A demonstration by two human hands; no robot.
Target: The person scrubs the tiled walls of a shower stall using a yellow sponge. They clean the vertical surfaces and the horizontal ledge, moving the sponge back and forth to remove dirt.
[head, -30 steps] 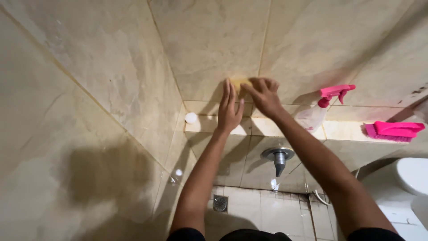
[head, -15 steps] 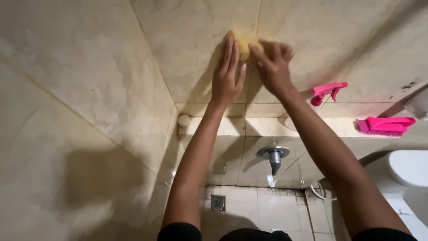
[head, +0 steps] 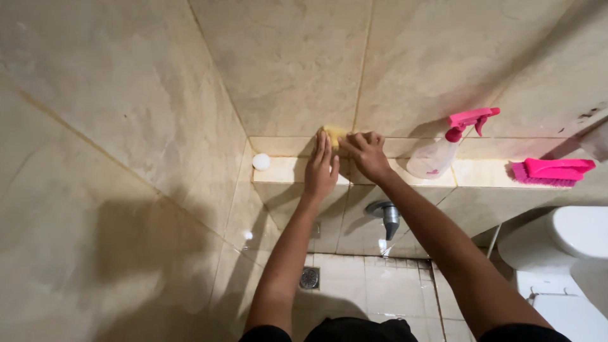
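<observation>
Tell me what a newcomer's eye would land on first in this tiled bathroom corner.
First, the two hands pressed side by side on the beige wall just above the ledge: the left hand lies flat, the right hand beside it, with a yellow sponge at their fingertips. Next, the bright pink on the ledge to the right: a spray bottle with a pink trigger and a pink scrub brush.

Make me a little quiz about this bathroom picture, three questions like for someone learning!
1. True or false: the spray bottle lies on the floor.
2. What do both hands press on the wall? A) sponge B) brush C) tap
3. What colour is the brush on the ledge?

Key:
1. False, it stands on the ledge.
2. A, the left hand and right hand press a yellow sponge.
3. Pink.
</observation>
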